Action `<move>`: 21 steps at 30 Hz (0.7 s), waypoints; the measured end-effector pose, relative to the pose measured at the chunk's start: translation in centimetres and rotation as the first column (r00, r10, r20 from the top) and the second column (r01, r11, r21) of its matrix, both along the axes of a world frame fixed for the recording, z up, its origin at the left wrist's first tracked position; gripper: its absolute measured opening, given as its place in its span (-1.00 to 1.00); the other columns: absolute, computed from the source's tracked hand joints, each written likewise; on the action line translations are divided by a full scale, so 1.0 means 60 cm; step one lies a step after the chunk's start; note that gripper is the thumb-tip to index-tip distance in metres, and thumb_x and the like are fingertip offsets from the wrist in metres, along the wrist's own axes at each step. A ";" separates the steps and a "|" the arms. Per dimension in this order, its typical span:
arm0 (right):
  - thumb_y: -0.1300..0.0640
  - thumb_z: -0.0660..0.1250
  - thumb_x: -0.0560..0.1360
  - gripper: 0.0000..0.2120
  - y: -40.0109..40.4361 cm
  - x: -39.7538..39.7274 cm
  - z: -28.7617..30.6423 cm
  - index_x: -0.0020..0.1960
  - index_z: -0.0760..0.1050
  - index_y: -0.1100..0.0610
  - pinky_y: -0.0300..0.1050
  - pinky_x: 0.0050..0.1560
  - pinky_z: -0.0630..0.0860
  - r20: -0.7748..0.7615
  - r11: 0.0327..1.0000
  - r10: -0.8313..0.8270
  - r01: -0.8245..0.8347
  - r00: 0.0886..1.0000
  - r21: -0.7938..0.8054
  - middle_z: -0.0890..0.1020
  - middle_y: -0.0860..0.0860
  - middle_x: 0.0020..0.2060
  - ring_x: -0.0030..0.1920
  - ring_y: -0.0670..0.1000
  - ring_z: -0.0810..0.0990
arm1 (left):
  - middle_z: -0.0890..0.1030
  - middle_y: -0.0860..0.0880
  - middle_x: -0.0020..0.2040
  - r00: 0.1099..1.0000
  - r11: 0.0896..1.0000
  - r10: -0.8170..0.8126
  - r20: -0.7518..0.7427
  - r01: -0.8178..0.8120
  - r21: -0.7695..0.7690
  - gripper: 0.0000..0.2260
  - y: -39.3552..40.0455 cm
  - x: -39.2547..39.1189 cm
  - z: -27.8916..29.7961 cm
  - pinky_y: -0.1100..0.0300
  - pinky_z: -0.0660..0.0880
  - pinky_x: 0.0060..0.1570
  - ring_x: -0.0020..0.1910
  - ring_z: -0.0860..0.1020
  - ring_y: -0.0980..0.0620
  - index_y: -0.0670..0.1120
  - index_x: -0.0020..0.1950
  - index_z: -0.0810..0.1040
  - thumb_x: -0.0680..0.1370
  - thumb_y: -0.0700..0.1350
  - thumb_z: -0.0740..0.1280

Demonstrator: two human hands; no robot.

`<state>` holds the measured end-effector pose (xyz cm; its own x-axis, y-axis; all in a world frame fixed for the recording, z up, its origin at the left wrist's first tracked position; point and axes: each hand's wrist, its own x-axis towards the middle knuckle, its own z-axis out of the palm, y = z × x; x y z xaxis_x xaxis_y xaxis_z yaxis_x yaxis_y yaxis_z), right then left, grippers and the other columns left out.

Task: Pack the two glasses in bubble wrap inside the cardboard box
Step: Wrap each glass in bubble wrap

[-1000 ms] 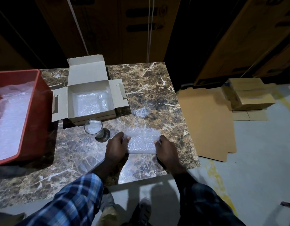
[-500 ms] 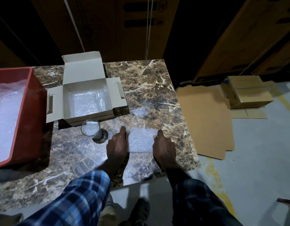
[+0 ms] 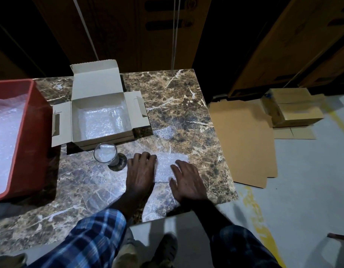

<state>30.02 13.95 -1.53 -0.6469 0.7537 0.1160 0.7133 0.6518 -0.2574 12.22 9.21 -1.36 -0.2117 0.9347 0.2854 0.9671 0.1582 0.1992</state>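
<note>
Left hand [image 3: 141, 172] and right hand [image 3: 186, 181] flat, fingers spread, pressing a bubble wrap sheet [image 3: 168, 167] onto the table [image 3: 186, 105]. One glass [image 3: 105, 155] upright just left; another lying inside the open cardboard box [image 3: 101, 117] beyond.

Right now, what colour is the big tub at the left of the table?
Red. The tub shows best in the head view, the only view given.

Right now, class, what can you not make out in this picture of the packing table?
- Glass in the cardboard box, head view: too faint against bubble wrap to confirm.
- Red bin: left part cut off by the frame edge.
- Bubble wrap sheet: side edges covered by the left hand and right hand.
</note>
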 end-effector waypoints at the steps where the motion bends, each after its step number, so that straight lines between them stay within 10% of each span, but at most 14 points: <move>1: 0.00 0.35 0.44 -0.51 -0.007 0.006 -0.003 0.32 0.50 0.19 0.09 0.35 0.37 -0.004 1.000 0.009 -0.010 1.000 -0.015 0.54 0.18 0.29 0.28 0.15 0.46 | 0.52 -0.06 0.03 0.996 0.996 -0.084 0.011 0.084 0.007 -0.92 -0.006 0.000 0.000 -0.03 0.33 -0.02 0.01 0.47 -0.15 -0.07 0.07 0.53 0.61 -0.12 0.29; 5: 0.09 0.24 0.41 -0.49 -0.009 0.013 -0.014 0.34 0.53 0.19 0.07 0.42 0.34 0.009 1.000 0.017 -0.017 1.000 0.002 0.55 0.19 0.32 0.31 0.16 0.48 | 0.58 -0.12 0.23 0.915 0.922 -0.385 0.118 0.386 0.014 -0.68 -0.047 -0.009 -0.019 -0.05 0.36 0.30 0.24 0.51 -0.15 -0.18 0.19 0.59 0.55 0.01 0.36; 10: 0.17 0.13 0.56 -0.61 -0.009 0.007 -0.026 0.28 0.57 0.24 0.03 0.51 0.15 -0.051 1.000 -0.016 0.015 0.999 -0.009 0.60 0.20 0.27 0.29 0.16 0.56 | 0.52 -0.13 0.40 0.908 0.914 -0.393 0.144 0.403 -0.048 -0.59 -0.061 -0.023 -0.039 -0.06 0.27 0.47 0.39 0.47 -0.12 -0.16 0.35 0.54 0.57 0.01 0.35; 15: 0.24 0.28 0.51 -0.76 -0.007 0.003 -0.006 0.12 0.62 0.23 0.01 0.39 0.32 -0.178 0.998 -0.041 0.031 0.983 -0.059 0.68 0.14 0.11 0.13 0.11 0.63 | 0.65 -0.06 0.15 0.920 0.945 -0.327 0.216 0.325 0.048 -0.76 -0.051 -0.026 -0.020 0.02 0.40 0.29 0.14 0.58 -0.06 -0.14 0.21 0.60 0.54 -0.21 0.39; 21: 0.13 0.37 0.58 -0.85 0.017 0.003 0.034 0.04 0.65 0.19 -0.09 -0.13 0.47 -0.306 0.890 -0.313 0.165 0.899 -0.425 0.70 0.11 -0.10 -0.13 0.09 0.62 | 0.61 0.04 -0.33 0.767 0.999 -0.039 0.641 0.054 -0.004 -0.78 -0.034 -0.025 0.033 0.07 0.43 -0.30 -0.33 0.55 0.06 -0.08 -0.19 0.64 0.57 0.01 0.33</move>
